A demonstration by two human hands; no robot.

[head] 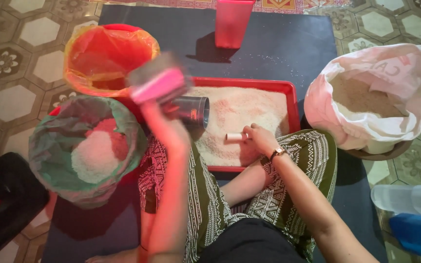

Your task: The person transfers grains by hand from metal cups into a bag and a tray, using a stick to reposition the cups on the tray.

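**Rice Sorted by Hand on a Dark Floor Mat**

A pink-backed brush — blurred in the head view — was gripped in the raised left hand, held above the near-left corner of a red tray spread with white rice. A metal cup lay on its side just beside that hand, mouth toward the grain. The right hand, a watch at its wrist, rested on the rice with fingers closed on a small pale cylinder. Left of the tray sat a green-lined bowl holding a mound of rice, and behind it a red bucket lined with an orange-yellow bag. At right stood a white sack — rolled open, faint red lettering on its rim — filled with brownish grain. A pink rectangular container stood upright at the mat's far edge.
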